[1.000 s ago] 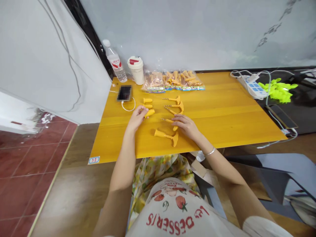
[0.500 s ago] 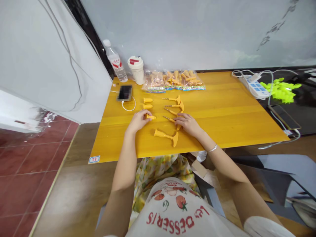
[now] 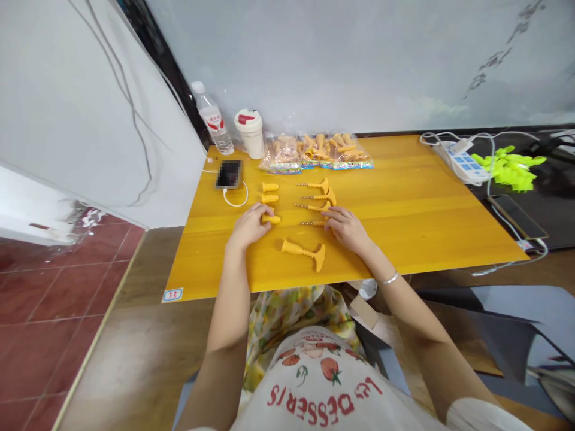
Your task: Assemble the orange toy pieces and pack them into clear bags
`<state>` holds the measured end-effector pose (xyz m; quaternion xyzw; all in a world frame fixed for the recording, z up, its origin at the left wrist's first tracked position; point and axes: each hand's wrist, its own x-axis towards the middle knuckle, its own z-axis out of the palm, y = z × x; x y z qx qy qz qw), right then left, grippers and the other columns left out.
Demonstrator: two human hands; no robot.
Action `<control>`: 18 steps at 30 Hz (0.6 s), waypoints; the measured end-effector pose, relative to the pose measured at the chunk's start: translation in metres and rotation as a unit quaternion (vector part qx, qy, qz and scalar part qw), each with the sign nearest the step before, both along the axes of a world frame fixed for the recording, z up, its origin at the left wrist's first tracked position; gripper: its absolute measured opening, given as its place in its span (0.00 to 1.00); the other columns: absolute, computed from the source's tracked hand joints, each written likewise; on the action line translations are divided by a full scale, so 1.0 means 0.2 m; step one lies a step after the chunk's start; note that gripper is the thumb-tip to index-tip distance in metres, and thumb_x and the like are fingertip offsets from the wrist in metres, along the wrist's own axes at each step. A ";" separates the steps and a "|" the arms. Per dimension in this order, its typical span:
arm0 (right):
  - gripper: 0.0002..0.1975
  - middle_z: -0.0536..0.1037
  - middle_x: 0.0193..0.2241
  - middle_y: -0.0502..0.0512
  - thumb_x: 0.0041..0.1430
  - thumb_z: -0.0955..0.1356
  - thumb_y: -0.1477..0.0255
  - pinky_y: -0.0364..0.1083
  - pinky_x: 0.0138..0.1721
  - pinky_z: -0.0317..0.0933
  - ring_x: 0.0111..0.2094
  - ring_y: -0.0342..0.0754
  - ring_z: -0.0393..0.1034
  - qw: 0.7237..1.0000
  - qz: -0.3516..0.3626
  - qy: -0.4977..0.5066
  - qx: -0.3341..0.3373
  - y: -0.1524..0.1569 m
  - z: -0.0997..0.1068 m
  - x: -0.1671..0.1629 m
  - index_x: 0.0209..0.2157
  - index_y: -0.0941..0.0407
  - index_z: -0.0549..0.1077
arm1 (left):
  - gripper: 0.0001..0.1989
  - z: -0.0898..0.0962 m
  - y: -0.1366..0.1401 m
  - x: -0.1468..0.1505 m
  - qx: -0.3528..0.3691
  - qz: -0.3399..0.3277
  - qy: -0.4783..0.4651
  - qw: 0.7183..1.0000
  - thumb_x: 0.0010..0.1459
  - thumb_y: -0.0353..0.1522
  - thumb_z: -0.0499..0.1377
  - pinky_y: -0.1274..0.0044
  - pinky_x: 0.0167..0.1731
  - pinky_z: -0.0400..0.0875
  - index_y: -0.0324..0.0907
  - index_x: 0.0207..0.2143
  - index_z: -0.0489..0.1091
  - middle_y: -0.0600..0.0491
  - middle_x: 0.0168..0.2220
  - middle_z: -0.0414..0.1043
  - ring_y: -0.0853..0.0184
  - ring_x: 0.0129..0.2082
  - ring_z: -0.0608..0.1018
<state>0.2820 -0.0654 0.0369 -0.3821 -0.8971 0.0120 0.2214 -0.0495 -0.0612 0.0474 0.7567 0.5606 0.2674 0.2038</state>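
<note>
My left hand (image 3: 252, 226) is closed, thumb and fingertips pinching a short yellow plastic sleeve (image 3: 272, 219) on the tabletop. Two similar sleeves (image 3: 270, 193) lie just beyond it. My right hand (image 3: 347, 227) has its fingers closed over the handle end of the nearest corkscrew (image 3: 309, 224) in a column; its metal spiral points left and its handle is mostly hidden. Beyond it lie three more yellow T-handled corkscrews (image 3: 326, 196), also pointing left. Nearer my body rests a corkscrew with a sleeve fitted over its spiral (image 3: 305, 251).
Along the back of the yellow table (image 3: 404, 227) stand a water bottle (image 3: 215, 129), a white lidded cup (image 3: 250, 134) and plastic bags of yellow parts (image 3: 318, 151). A cabled device (image 3: 229, 175) lies at left. A power strip (image 3: 465, 163), bright yellow-green pieces (image 3: 510, 169) and a phone (image 3: 516, 216) are at right.
My right hand has straightened the two nearer corkscrews, which were slanted and now lie level with the others. My left hand still pinches its sleeve, turned slightly. The view has tilted a little.
</note>
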 end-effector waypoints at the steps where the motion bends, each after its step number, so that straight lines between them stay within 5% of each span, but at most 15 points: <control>1: 0.16 0.77 0.53 0.57 0.59 0.61 0.85 0.60 0.55 0.64 0.59 0.57 0.65 1.000 -0.010 0.023 0.000 -0.04 0.00 0.00 0.36 0.54 0.76 | 0.13 0.00 0.00 -0.01 0.010 0.018 -0.007 1.000 0.50 0.24 0.58 0.73 0.40 0.66 0.44 0.39 0.70 0.51 0.43 0.71 0.66 0.34 0.72; 5: 0.17 0.78 0.51 0.59 0.62 0.60 0.82 0.59 0.51 0.68 0.51 0.56 0.70 0.993 -0.038 0.109 -0.020 -0.22 -0.01 -0.02 0.46 0.54 0.74 | 0.13 -0.01 0.01 -0.05 0.041 0.092 -0.062 0.993 0.49 0.23 0.56 0.75 0.37 0.67 0.42 0.38 0.66 0.51 0.41 0.67 0.68 0.32 0.71; 12: 0.18 0.75 0.48 0.65 0.67 0.64 0.66 0.60 0.49 0.69 0.49 0.60 0.70 0.987 -0.104 0.112 -0.048 -0.43 -0.10 -0.13 0.56 0.55 0.69 | 0.13 -0.01 -0.14 0.02 0.047 0.072 -0.122 0.989 0.52 0.24 0.54 0.76 0.38 0.69 0.43 0.41 0.66 0.50 0.43 0.69 0.67 0.38 0.74; 15: 0.20 0.74 0.46 0.66 0.67 0.64 0.63 0.58 0.47 0.71 0.47 0.60 0.71 0.984 -0.126 0.109 -0.061 -0.46 -0.11 -0.14 0.57 0.55 0.69 | 0.15 -0.03 -0.30 0.13 0.024 -0.043 -0.119 0.992 0.56 0.28 0.56 0.70 0.51 0.69 0.44 0.47 0.67 0.47 0.53 0.69 0.60 0.55 0.71; 18: 0.22 0.75 0.43 0.64 0.67 0.64 0.60 0.57 0.44 0.72 0.43 0.59 0.73 0.980 -0.152 0.108 -0.065 -0.47 -0.12 -0.13 0.57 0.55 0.70 | 0.15 -0.06 -0.42 0.22 -0.009 -0.101 -0.086 0.991 0.59 0.29 0.57 0.65 0.58 0.64 0.45 0.49 0.68 0.47 0.53 0.70 0.58 0.57 0.70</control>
